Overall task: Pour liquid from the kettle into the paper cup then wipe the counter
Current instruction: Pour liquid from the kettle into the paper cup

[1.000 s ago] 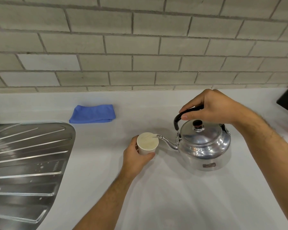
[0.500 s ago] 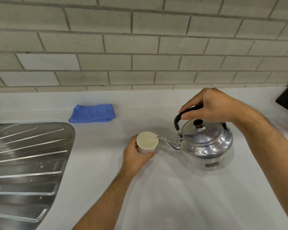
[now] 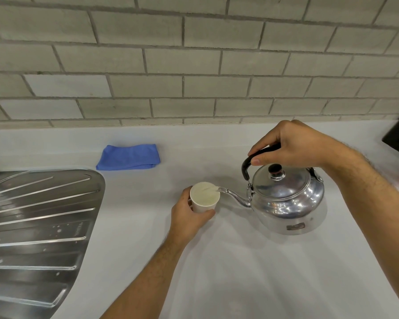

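Pouring step in hand: right hand [image 3: 293,143] clenched on the black handle of the shiny metal kettle [image 3: 286,199], spout over the small white paper cup [image 3: 204,198] gripped by left hand [image 3: 189,217] on the white counter [image 3: 240,272]; next, probably righting the kettle, then fetching the folded blue cloth [image 3: 128,157].

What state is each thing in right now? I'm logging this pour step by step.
kettle: lid on, tilted, spout over the cup rim
paper cup: upright on the counter, liquid inside
blue cloth: folded, untouched
left hand: wrapped around the cup
right hand: gripping the kettle handle
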Available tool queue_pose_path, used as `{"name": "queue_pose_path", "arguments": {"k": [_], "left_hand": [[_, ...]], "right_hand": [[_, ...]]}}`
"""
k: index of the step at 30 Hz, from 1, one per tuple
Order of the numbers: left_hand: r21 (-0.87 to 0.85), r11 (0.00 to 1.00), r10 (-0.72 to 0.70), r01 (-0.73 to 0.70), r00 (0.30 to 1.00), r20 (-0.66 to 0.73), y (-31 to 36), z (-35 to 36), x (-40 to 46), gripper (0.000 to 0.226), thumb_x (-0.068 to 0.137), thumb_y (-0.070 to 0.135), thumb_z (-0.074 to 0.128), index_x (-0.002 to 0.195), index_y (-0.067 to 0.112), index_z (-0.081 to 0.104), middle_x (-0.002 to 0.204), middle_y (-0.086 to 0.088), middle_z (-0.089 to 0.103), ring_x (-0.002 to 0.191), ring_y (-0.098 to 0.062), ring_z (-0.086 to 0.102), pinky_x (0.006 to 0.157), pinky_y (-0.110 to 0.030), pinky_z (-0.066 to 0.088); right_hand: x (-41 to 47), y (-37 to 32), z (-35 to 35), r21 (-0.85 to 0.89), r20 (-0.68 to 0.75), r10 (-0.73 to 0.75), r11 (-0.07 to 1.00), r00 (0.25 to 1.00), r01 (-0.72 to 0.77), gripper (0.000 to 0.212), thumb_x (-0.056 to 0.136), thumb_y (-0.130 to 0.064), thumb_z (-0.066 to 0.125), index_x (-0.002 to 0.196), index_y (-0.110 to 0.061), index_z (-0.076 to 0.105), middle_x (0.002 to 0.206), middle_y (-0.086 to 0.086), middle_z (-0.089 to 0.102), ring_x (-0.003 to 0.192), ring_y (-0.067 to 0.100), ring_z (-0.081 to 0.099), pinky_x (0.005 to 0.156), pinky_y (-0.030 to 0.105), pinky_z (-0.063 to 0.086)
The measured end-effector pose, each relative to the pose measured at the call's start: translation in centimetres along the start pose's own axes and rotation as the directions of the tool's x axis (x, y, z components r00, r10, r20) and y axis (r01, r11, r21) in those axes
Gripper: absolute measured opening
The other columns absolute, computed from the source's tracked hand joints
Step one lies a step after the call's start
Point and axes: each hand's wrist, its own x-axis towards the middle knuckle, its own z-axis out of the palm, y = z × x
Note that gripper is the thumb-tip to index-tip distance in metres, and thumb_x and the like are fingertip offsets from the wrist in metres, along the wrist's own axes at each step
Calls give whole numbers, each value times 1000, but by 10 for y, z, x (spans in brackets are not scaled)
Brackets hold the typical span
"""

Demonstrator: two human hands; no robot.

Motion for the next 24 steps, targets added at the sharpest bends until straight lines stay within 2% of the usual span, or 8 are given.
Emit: {"name": "queue_pose_path", "arguments": {"k": [9,18,24], "left_hand": [[7,1000,2,-2,1000,-1,0,0,1,66,56,15,87,102,47,52,99,27,63,89,21,57,64,-1,45],[11,1000,-6,6,1000,6,0,-1,1,71,56,17,88,113,40,52,103,25,63,92,16,58,65,-1,46],[13,1000,-10,10,1000,8,3,-1,0,70,57,15,88,113,38,53,103,25,63,91,16,58,64,0,45]], "right_hand": [[1,-5,-1,-11,16,13,1000,1000,-12,18,73,-48,79,91,-45,77,78,-31,72,77,-7,63,66,18,46],[5,-7,-1,-44,24,9,999,1000,-8,16,73,-48,79,89,-45,77,70,-36,66,68,-11,59,59,16,39],[6,-3,0,-17,8,11,1000,1000,-11,17,72,-48,79,89,-46,77,73,-32,70,73,-8,63,61,15,41]]}}
